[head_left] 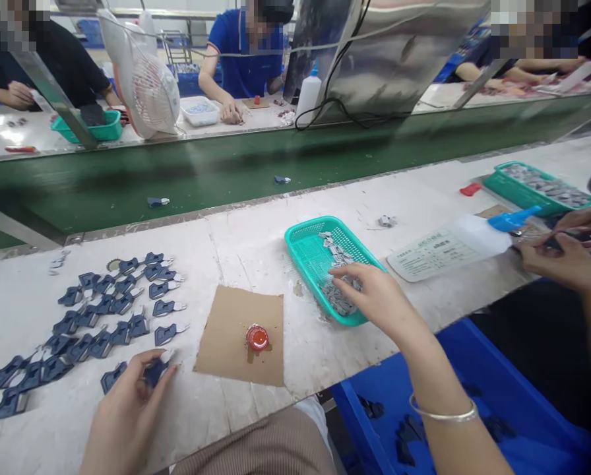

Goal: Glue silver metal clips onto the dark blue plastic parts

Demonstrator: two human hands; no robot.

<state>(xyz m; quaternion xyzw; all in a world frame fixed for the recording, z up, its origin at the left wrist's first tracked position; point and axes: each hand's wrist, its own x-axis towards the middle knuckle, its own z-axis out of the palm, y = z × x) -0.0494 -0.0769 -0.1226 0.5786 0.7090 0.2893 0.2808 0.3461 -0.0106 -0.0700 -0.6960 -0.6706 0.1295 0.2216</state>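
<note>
My left hand point(130, 402) is closed around a dark blue plastic part point(154, 371) with a pale tip, low over the white table. Beside and beyond it lie rows of similar dark blue parts point(122, 332), many with light tips pointing right. My right hand point(382, 300) reaches over the near end of a green basket point(303, 254), fingers stretched and slightly apart among small grey pieces point(338, 298). No piece shows between those fingers. Between my hands, a red cap point(257, 338) holding shiny liquid rests on a cardboard square point(226, 330), with wet spots around it.
A white bottle with a blue nozzle point(454, 247) lies right of the basket. At far right, a co-worker's hands point(562, 254) work near another green basket point(543, 188). Below the table edge stands a blue bin point(466, 369). A green belt point(216, 181) runs behind the table.
</note>
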